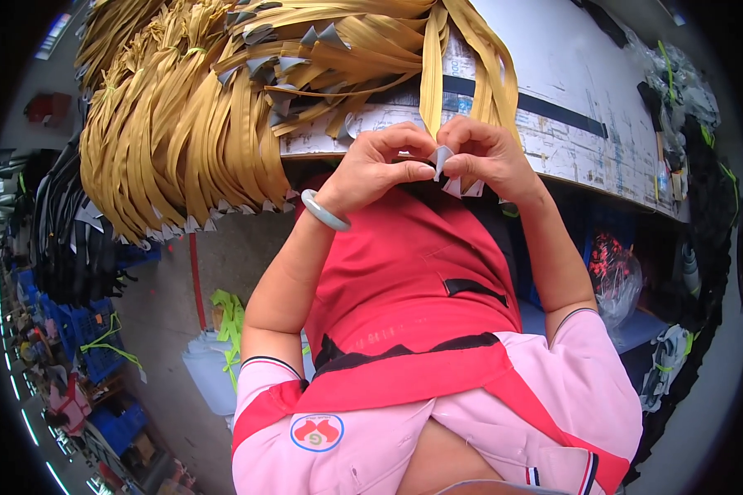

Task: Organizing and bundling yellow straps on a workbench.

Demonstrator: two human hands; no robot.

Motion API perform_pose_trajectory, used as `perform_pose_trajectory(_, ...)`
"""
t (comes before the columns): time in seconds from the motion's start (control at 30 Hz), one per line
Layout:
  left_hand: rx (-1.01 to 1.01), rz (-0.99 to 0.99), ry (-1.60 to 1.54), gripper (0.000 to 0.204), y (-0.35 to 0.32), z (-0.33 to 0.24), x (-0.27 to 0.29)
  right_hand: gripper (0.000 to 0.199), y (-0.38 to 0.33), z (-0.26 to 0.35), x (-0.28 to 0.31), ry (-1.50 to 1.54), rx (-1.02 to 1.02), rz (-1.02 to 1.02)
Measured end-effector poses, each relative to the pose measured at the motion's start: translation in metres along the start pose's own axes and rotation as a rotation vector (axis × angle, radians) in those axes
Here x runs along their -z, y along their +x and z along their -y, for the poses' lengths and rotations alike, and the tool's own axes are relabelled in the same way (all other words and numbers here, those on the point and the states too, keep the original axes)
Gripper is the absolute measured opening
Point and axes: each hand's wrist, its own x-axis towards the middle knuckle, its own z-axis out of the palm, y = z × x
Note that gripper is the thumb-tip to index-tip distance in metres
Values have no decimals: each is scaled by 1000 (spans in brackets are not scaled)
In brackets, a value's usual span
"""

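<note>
My left hand (377,167) and my right hand (494,162) meet at the table's front edge, fingertips nearly touching. Between them is the grey, film-like end tab (441,160) of a yellow zipper tape (432,78). Both hands pinch at this end, thumb against fingers; the exact grip of the left fingertips is partly hidden. The tape runs up from my hands over the table. Beside it hang more yellow tapes (495,70), their pale ends showing just below my right hand.
Thick bundles of yellow zipper tapes (182,140) drape over the table's left front edge. The worn white tabletop (570,74) carries a dark strip. Black tapes (73,247) hang at the far left, near a blue crate (95,338). Plastic bags (619,280) sit under the table's right side.
</note>
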Motion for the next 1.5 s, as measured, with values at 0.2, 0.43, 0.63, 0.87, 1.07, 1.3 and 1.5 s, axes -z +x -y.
perform_pose_trajectory(0.2, -84, 39, 159, 7, 11, -7, 9, 10, 13, -4, 6, 131, -111, 14)
perform_pose_trajectory(0.43, -40, -120, 35, 6, 8, -9, 12, 10, 19, 4, -3, 32, -136, -73)
perform_pose_trajectory(0.63, -323, -419, 629, 7, 6, 12, -3, 13, 23, -10, -21, -205, -118, -314)
perform_pose_trajectory(0.87, -470, -444, 805, 12, 0, 22, -14, 9, 30, -42, -25, -552, 108, -507)
perform_pose_trajectory(1.07, -258, -376, 501, 11, -2, 0, 16, 10, 19, -41, -24, -206, 147, -368)
perform_pose_trajectory(1.3, -340, -191, 838, 13, -7, 10, 9, 26, 14, -26, -22, 4, -220, -359)
perform_pose_trajectory(1.5, -399, -279, 922, 13, -14, 12, 3, 26, 4, -39, -14, -52, -174, -329)
